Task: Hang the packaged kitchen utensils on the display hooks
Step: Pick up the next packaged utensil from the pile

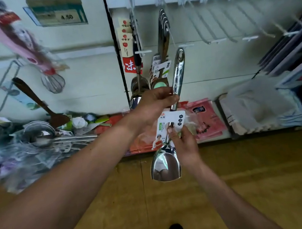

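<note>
A steel spatula [178, 72] with a white label card [170, 125] on its neck is held upright in front of the display wall, its blade [165, 167] pointing down. My left hand [156, 104] grips the handle near its middle. My right hand [185, 144] pinches the neck and the card just above the blade. The hanging hole at the handle's top sits just below a hook tip [185, 46]. Several like spatulas [163, 41] hang on the hook to the left of it.
Several bare white hooks [231, 27] run along the rail to the right. Ladles with red tags [137, 74] hang at the panel's left edge. A whisk [54, 83] and wooden spatula [37, 102] hang further left. Loose ladles [41, 136] and packets lie on the low shelf; folded cloths [260, 103] sit right.
</note>
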`<state>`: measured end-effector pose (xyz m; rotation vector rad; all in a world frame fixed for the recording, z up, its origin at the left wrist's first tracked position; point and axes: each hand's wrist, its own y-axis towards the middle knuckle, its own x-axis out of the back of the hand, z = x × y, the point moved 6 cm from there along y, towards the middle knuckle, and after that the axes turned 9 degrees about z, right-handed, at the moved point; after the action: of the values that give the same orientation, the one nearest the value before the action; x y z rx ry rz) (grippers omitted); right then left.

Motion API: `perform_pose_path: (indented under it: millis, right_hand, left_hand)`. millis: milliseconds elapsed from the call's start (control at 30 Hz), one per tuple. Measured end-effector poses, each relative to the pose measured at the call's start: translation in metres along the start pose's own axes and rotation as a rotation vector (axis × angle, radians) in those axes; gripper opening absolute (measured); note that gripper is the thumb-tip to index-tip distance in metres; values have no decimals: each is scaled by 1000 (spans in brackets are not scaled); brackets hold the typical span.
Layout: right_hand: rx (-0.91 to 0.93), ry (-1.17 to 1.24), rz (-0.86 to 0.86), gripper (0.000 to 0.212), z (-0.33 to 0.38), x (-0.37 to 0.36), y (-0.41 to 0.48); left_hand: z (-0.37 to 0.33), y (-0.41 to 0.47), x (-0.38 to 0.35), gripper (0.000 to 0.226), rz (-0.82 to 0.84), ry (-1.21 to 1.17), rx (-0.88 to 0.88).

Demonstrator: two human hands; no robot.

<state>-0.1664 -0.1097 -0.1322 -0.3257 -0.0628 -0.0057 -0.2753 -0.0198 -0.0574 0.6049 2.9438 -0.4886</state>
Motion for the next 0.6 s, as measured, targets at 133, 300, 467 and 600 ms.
perform_pose_path:
  millis: [133,300,467,600]
  right_hand:
    - [46,-39,30,38,4,11,21]
    - [53,-29,117,39,-5,18,43]
    - [-40,-118,120,44,-14,22,53]
    - [-13,-189,121,41,-13,26,71]
  left_hand:
    - [-5,15,-2,21,-49,-27,5]
    - [0,33,-1,30,-86,-14,12]
    - [9,38,1,18,-109,-4,-4]
    - [8,53,7,21,-147,50,-25]
